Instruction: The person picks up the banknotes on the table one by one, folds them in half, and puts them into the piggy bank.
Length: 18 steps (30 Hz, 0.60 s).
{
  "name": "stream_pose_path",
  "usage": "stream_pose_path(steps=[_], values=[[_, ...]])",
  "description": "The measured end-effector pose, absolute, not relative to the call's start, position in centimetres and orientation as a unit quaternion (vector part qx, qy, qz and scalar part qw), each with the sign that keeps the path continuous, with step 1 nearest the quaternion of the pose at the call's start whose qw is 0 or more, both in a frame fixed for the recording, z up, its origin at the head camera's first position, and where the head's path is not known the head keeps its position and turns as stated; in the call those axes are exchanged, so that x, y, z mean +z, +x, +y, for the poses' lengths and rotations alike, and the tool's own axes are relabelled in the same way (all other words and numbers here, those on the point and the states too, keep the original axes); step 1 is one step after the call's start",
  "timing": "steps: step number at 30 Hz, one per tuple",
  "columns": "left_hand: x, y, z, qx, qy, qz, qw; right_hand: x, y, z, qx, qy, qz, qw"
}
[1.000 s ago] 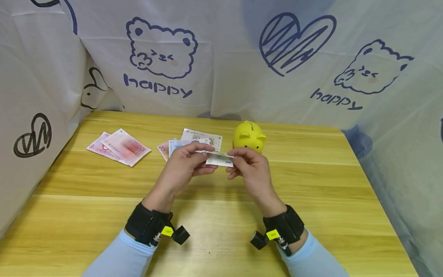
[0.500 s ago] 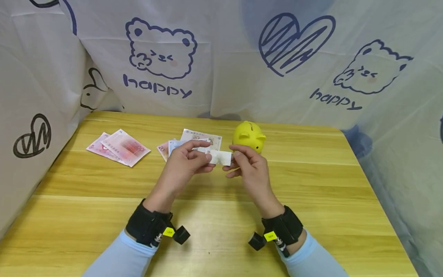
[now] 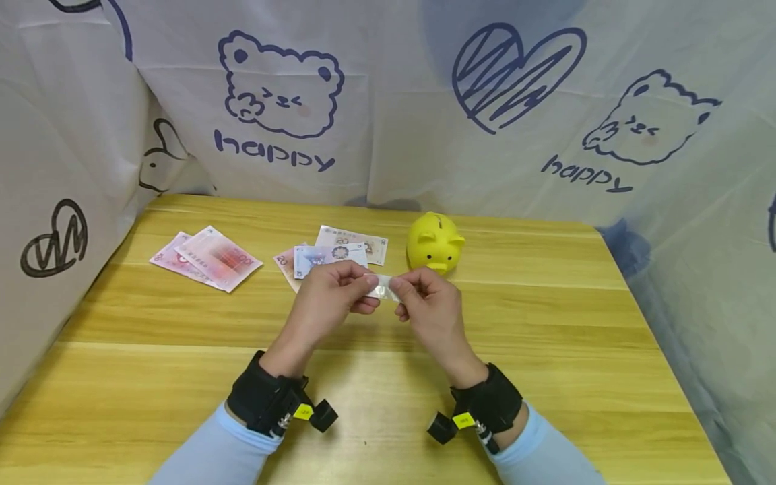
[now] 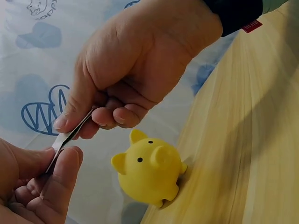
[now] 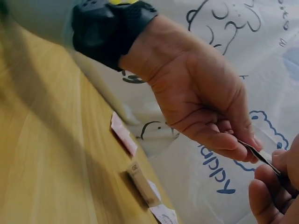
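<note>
Folded banknote point(image 3: 383, 288) was held in the air above the table point(image 3: 545, 350), pinched between both hands, just in front of the yellow piggy bank point(image 3: 434, 250). Compared with half a second before, the note showed much less: earlier a pale rectangle stood plain between the fingers, now only a narrow strip was visible, and the hands had closed toward each other until nearly touching. They also sat a little lower and nearer the person.

Left hand point(image 3: 330, 296) pinched the note's left end between thumb and curled fingers. Right hand point(image 3: 427, 303) pinched the right end the same way. The left wrist view showed the note point(image 4: 67, 137) edge-on, thin, running from one pinch to the other, with the piggy bank point(image 4: 148, 169) below on the table.

With the hands lower, the bluish banknote point(image 3: 330, 256) behind them lay fully uncovered; earlier the left hand had hidden part of it. Another banknote point(image 3: 351, 240) lay behind that one. Pink banknotes point(image 3: 209, 258) lay well apart at left, unchanged. Piggy bank had not moved.
</note>
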<state>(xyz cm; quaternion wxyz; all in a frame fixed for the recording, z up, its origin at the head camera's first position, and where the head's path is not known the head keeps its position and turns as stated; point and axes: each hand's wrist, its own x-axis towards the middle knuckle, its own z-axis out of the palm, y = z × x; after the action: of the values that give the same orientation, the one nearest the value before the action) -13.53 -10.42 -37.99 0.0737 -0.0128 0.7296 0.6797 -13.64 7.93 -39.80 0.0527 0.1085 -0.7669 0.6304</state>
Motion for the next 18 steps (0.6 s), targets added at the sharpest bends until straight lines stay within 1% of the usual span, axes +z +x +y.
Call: stream_pose_path(steps=[3,8,11,13,18], values=[[-38.0,-13.51,-10.5,0.677,-0.014,0.732,0.068,-40.04,-13.6,7.82,0.628,0.11,-0.768,0.056],[-38.28,-13.86,-10.88,0.7,-0.021,0.713,0.048,-40.01,-13.87,7.9,0.668,0.094,-0.738,-0.002],[-38.25,-14.01,-11.16,0.71,-0.017,0.702,0.046,-39.88,-13.95,7.97,0.687,0.089,-0.72,-0.022],[-38.2,-14.05,-11.27,0.711,-0.011,0.701,0.056,-39.79,-13.97,8.0,0.695,0.084,-0.714,-0.022],[-38.05,-14.1,-11.36,0.71,-0.003,0.699,0.08,-39.67,-14.18,8.11,0.708,0.07,-0.702,0.003]])
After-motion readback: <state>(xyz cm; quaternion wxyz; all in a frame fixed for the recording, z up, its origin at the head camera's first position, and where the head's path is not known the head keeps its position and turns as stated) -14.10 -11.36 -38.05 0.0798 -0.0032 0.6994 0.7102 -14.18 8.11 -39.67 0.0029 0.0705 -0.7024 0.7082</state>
